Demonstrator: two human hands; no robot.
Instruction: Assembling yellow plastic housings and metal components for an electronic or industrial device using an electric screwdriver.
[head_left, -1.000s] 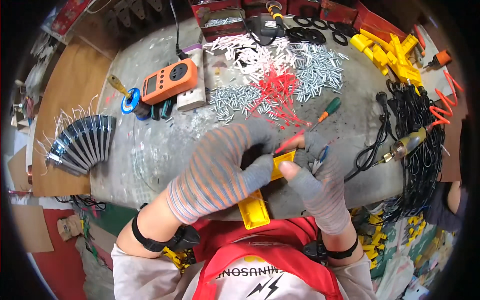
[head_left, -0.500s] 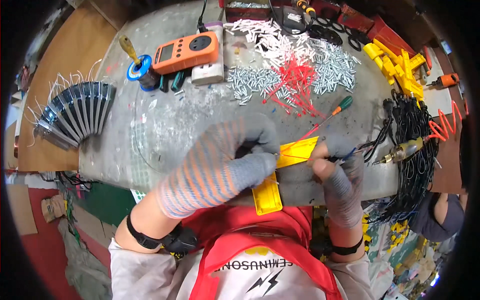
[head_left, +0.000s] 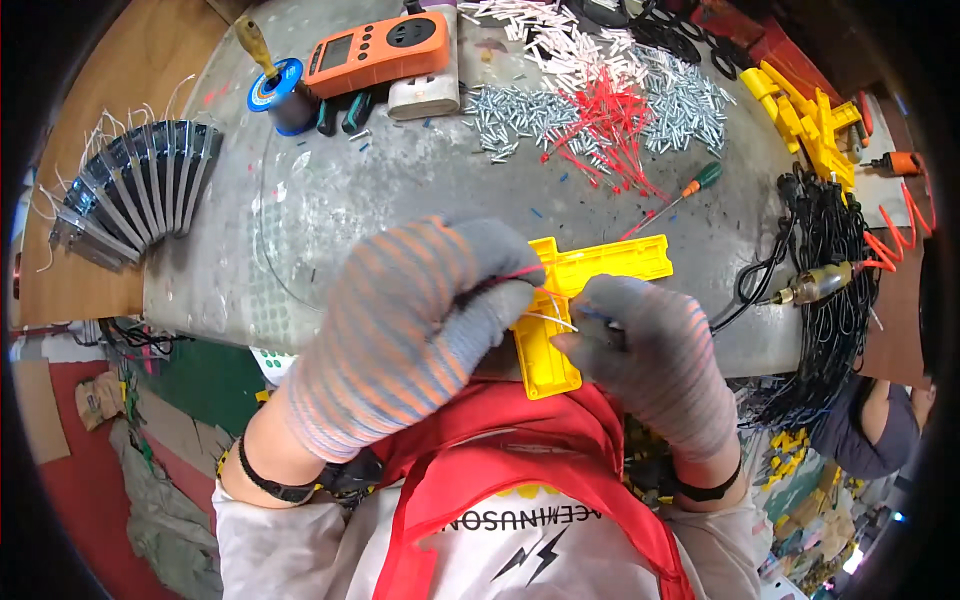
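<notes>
My left hand, in a striped grey and orange glove, is closed with thumb and forefinger pinching a thin red wire. My right hand, gloved with bare fingertips, is curled just to the right. Its fingers are closed, and a dark bit shows inside them, too hidden to name. Between the hands lies an open yellow plastic housing, shaped with a long arm to the right and a shorter arm toward me. A white wire crosses over it near my right fingertips.
Beyond my hands lie red wired pieces, metal pins and white sleeves. A green-handled screwdriver is at right, near black cables. An orange meter, solder spool and dark panels stand left.
My right hand has moved left, close to my left hand, and its fingers have curled. More of the yellow housing shows, and a white wire is now visible. The view has shifted slightly.
</notes>
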